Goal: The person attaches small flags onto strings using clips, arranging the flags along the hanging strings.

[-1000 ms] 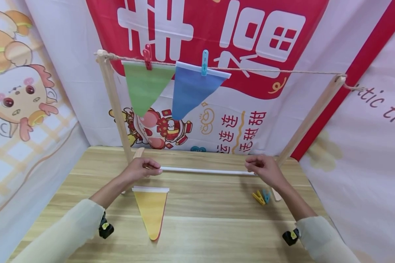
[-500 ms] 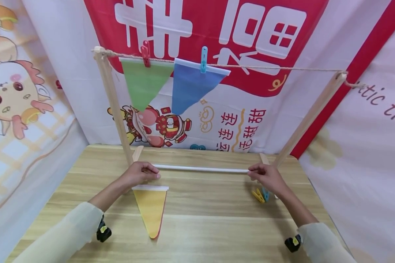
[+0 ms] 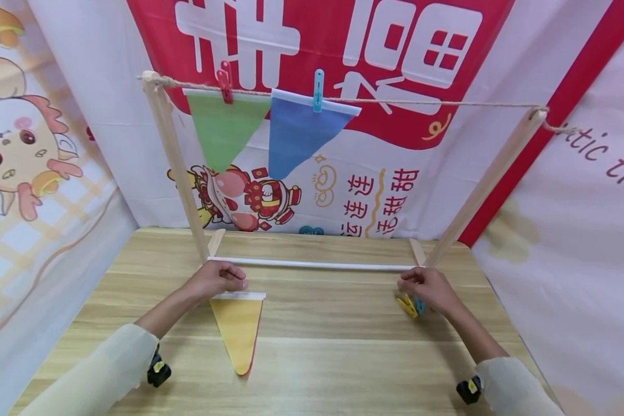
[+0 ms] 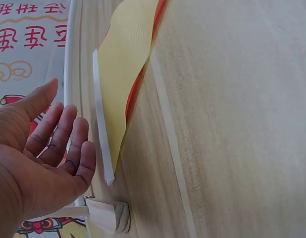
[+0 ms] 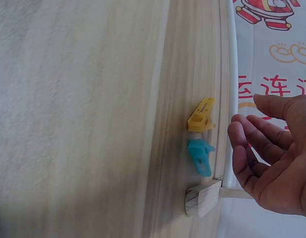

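Observation:
My left hand (image 3: 218, 280) hovers just behind the white top edge of a yellow pennant (image 3: 239, 329), its fingers loosely bent and holding nothing. A red layer peeks out along the pennant's right side. Over the right side of the table, my right hand (image 3: 427, 287) is just as relaxed, with nothing between thumb and fingers. Beside it lie a yellow clothespin (image 5: 201, 116) and a teal clothespin (image 5: 200, 156). A thin white rod (image 3: 312, 264) runs between the feet of two wooden posts, beyond both hands.
A twine line (image 3: 447, 103) stretches between the left post (image 3: 174, 150) and right post (image 3: 486, 185). From it hang a green pennant (image 3: 226, 130) under a red clothespin (image 3: 225, 84) and a blue pennant (image 3: 304, 130) under a light-blue clothespin (image 3: 318, 91). Printed cloth surrounds the wooden table (image 3: 333, 370).
Both hands have drawn back from the white rod toward the person, so more of its ends shows. The right thumb and fingers have parted from its end. The pennants and loose clothespins stay put.

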